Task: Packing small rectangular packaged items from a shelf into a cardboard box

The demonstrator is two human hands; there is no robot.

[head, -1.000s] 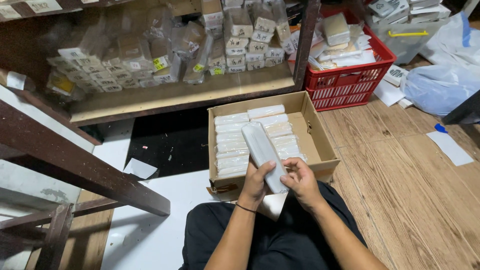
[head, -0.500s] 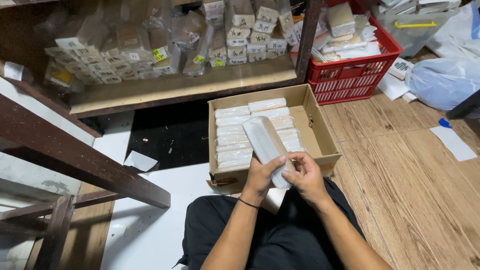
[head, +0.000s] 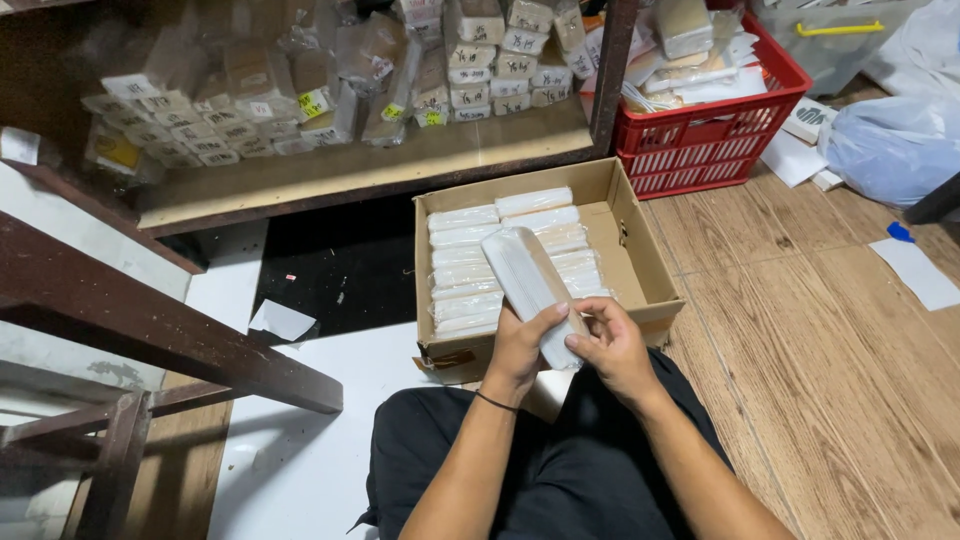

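**Head view: both hands on one long packet**

Left hand (head: 520,345) and right hand (head: 612,345) close around the near end of a long wrapped packet (head: 528,285), held just above the cardboard box (head: 640,265) of stacked packets (head: 465,270). Best to grip evenly and keep it level.

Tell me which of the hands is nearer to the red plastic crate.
Right. The right hand grips the long wrapped packet on the side toward the red crate, up and to its right; the left hand holds the packet's far side.
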